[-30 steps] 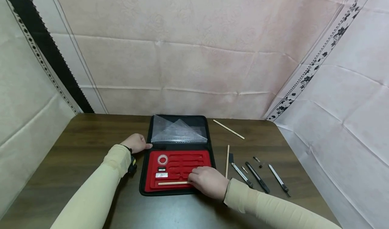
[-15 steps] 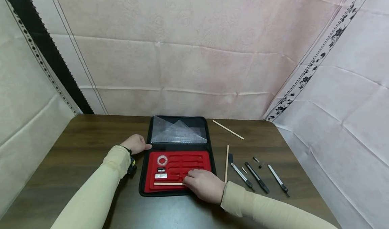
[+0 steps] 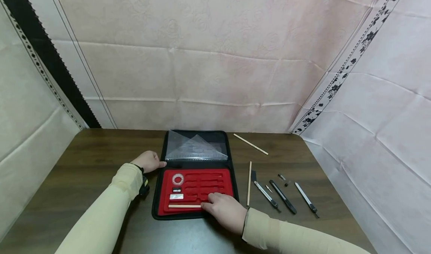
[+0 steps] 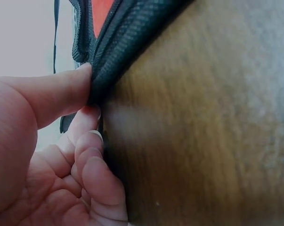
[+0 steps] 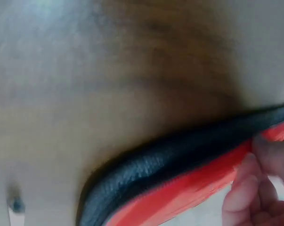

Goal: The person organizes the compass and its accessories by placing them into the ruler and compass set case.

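An opened black zip case [image 3: 155, 205] lies on the table, its red moulded tray [image 3: 215, 179] towards me. Along the tray's lowest slot is a thin pale wooden pencil [image 3: 183, 206]. My right hand [image 3: 226, 211] has its fingertips on that pencil's right end and hides any part beyond. In the right wrist view, thumb and fingers [image 5: 240, 197] are bent close together over the red tray; the pencil does not show there. My left hand [image 3: 148, 161] pinches the case's left edge near the fold between thumb [image 4: 61, 94] and forefinger.
Two more pencils [image 3: 249, 183] lie right of the case. Compasses [image 3: 266, 196], a dark pen-like piece [image 3: 283, 197] and small parts [image 3: 282, 177] spread beside them. Clear set squares [image 3: 198, 149] sit in the lid. The tray holds a white ring [image 3: 177, 179] and an eraser-like block [image 3: 176, 196].
My right hand has shifted left and towards me, and the pencil has slid left along the tray's lowest slot. The left hand stays at the case's edge.
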`<state>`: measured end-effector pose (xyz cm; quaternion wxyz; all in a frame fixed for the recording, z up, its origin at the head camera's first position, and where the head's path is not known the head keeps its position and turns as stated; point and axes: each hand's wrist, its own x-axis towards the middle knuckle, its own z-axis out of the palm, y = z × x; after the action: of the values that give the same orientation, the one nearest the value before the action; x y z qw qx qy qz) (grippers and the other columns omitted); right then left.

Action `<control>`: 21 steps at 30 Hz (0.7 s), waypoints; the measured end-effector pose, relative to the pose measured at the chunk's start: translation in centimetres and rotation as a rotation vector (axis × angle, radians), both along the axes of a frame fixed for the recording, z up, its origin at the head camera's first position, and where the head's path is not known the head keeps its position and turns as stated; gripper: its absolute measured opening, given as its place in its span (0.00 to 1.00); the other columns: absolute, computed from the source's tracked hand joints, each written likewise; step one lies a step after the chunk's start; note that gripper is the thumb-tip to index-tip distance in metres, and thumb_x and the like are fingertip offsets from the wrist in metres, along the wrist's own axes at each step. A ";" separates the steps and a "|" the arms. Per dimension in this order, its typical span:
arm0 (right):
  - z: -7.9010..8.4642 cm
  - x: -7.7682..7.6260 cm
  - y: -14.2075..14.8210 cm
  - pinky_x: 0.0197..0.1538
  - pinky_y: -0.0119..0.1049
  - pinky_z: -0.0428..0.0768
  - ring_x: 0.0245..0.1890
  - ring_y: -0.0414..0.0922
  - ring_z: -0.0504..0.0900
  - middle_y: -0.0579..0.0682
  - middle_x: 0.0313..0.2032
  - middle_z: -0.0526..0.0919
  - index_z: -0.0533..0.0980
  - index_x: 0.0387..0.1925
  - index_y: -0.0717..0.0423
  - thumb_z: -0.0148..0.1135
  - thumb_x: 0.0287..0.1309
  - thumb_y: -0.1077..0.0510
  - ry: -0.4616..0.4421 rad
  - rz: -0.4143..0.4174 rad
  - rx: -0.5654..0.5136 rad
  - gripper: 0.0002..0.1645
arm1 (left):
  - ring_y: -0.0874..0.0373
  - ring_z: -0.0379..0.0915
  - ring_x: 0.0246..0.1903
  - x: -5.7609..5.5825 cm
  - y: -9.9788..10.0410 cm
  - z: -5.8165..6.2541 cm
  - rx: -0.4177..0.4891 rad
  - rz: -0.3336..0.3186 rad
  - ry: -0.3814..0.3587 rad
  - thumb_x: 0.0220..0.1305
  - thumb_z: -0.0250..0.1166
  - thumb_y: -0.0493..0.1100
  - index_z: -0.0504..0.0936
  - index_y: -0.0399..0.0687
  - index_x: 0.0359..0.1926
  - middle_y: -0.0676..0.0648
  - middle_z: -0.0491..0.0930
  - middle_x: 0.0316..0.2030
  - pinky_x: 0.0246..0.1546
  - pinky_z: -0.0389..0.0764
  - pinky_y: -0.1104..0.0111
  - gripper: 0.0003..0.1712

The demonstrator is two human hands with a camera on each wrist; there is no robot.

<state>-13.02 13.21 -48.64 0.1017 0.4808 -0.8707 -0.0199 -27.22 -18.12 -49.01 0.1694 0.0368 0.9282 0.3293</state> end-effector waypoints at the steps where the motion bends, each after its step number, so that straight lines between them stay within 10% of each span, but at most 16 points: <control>1: 0.0 0.0 0.0 0.33 0.27 0.72 0.29 0.36 0.70 0.43 0.29 0.73 0.82 0.44 0.47 0.63 0.58 0.65 -0.014 -0.007 -0.001 0.13 | 0.54 0.65 0.21 0.0 0.0 0.0 0.003 0.006 -0.003 0.63 0.65 0.52 0.71 0.44 0.21 0.48 0.68 0.17 0.23 0.66 0.66 0.21; 21: -0.9 -0.9 -0.1 0.37 0.27 0.76 0.32 0.33 0.77 0.39 0.30 0.76 0.82 0.37 0.43 0.66 0.60 0.56 -0.180 -0.098 -0.115 0.04 | 0.53 0.67 0.23 0.0 0.1 0.2 -0.006 0.011 -0.017 0.63 0.65 0.53 0.72 0.44 0.24 0.47 0.70 0.19 0.25 0.67 0.65 0.20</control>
<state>-13.91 13.12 -49.55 0.0494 0.4307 -0.8985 0.0684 -27.20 -18.05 -48.80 0.1758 0.0284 0.9279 0.3276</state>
